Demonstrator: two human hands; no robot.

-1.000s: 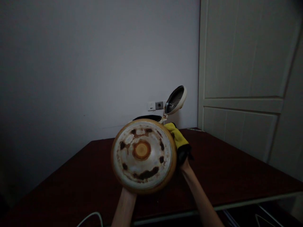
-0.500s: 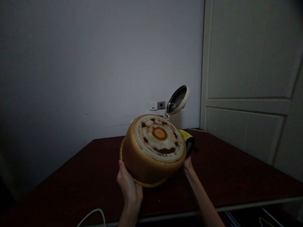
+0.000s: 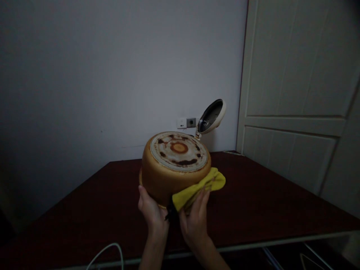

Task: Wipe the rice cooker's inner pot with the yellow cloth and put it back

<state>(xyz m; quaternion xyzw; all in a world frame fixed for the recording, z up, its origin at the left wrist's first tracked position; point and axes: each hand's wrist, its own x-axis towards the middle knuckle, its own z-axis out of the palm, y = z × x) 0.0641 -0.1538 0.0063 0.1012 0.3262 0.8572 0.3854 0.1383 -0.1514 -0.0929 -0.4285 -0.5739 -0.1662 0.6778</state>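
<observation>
A golden rice cooker inner pot (image 3: 160,176) is held bottom-up and tilted above the table, its pale base marked with brown and dark stains. My left hand (image 3: 153,212) grips the pot's rim at the lower left, thumb on the outside. Against the pot's lower right side, my right hand (image 3: 195,215) presses a yellow cloth (image 3: 194,191) with a dark part hanging at its left end. Behind the pot rises the open lid (image 3: 212,116) of a white appliance, whose body is hidden by the pot.
The dark red table (image 3: 253,202) reaches back to a pale wall (image 3: 112,75) with a socket (image 3: 182,123) and a grey switch plate (image 3: 191,122). A white cable (image 3: 112,245) loops at the front edge. On the right stands a panelled door (image 3: 292,97).
My right hand with the yellow cloth has come from behind the pot's right side round to its front. The pot has shifted slightly left and its base has tipped more upward.
</observation>
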